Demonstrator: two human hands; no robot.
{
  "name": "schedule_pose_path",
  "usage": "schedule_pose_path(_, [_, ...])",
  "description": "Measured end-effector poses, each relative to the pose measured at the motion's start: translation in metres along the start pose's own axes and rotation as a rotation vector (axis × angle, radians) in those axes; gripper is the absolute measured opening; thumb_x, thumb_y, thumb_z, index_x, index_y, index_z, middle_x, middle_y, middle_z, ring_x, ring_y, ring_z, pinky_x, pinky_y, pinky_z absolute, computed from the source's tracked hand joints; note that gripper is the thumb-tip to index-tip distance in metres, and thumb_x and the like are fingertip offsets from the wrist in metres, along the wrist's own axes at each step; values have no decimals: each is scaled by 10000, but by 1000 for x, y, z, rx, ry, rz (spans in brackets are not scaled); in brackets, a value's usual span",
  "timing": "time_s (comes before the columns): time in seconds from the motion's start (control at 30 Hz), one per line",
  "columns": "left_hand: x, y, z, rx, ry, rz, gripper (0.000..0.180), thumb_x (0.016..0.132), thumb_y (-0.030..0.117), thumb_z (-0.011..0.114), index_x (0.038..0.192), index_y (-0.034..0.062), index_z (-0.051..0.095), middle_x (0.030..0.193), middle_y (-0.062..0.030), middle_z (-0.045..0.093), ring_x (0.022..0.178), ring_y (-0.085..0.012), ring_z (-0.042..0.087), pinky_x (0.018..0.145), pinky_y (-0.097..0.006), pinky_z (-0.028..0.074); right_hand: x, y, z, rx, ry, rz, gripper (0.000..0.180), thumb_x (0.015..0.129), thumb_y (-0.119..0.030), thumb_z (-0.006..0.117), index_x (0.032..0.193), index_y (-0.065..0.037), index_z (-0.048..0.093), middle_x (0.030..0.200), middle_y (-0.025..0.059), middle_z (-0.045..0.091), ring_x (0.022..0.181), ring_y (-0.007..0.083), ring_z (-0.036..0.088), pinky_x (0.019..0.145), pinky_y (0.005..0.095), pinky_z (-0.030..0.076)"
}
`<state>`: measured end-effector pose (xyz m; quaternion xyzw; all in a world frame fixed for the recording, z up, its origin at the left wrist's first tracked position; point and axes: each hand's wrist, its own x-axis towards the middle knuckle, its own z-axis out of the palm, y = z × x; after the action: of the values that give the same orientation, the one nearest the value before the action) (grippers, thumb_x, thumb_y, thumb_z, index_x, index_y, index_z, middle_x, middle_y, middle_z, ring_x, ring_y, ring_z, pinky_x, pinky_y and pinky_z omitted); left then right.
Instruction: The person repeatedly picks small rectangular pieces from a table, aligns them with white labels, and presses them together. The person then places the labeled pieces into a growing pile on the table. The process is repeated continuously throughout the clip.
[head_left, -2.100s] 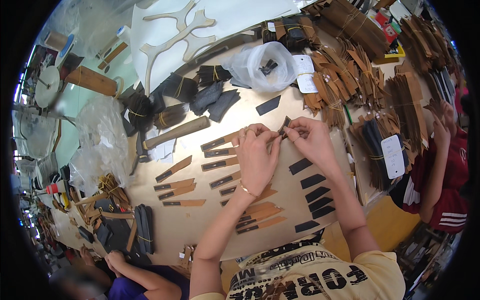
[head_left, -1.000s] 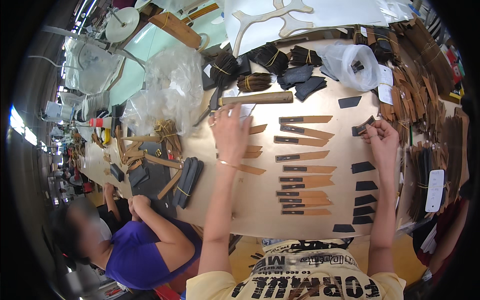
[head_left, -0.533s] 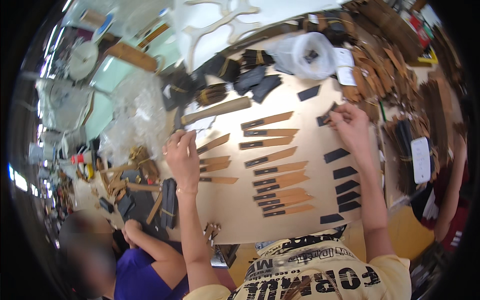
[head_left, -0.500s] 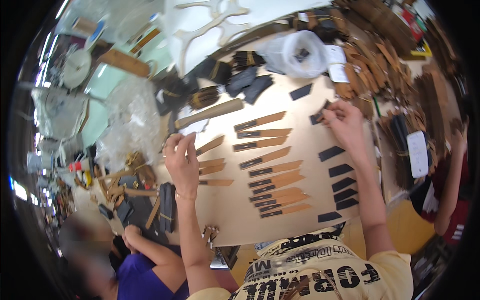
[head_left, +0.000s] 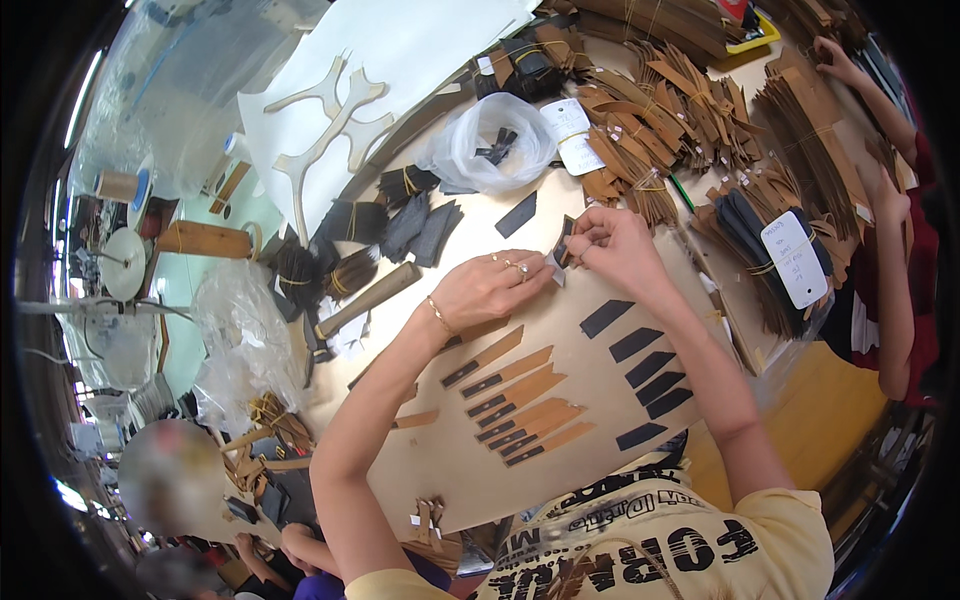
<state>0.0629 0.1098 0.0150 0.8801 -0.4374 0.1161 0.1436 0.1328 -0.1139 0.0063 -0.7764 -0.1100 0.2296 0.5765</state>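
Observation:
My right hand (head_left: 618, 252) pinches a small black leather piece (head_left: 566, 238) over the upper part of the table. Close against it, my left hand (head_left: 488, 288) has its fingers together, with a small white scrap (head_left: 557, 273) at the fingertips. Below the hands lie several tan leather strips (head_left: 540, 388) with black pieces on their left ends, partly covered by my left forearm. Several slanted black leather pieces (head_left: 637, 343) form a column beside my right forearm. One more black piece (head_left: 517, 214) lies just above the hands.
A clear plastic bag (head_left: 440, 152) holding small black pieces stands at the back. Bundles of brown leather strips (head_left: 690, 110) and tagged black strips (head_left: 750, 240) fill the right. A wooden-handled tool (head_left: 370, 298) lies left. A co-worker's arm (head_left: 893, 270) is at far right.
My left hand has moved right, across the tan strips, to meet my right hand. My right hand keeps the black piece. The view has shifted and turned, and a white scrap now shows between the hands.

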Motion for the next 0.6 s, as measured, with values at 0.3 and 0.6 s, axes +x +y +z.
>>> schedule_pose_path(0.3, [-10,-12,4,-83,-40,-57,406,802,93,649,1205,48,645,1109,-86,654,1061,-262,617,886,-384,512,-2,-4,-1,21,-7,36,163,827,-107,694,852,52,662,732,81,699,671,110,668,638,250,525])
schedule_pose_path(0.6, [-7,-13,10,-72,-30,-51,408,773,104,635,1178,57,656,1142,-73,618,1063,-256,589,908,-372,495,-14,-14,-3,-156,-103,-54,192,839,-109,697,953,46,699,813,109,684,725,179,673,674,309,530])
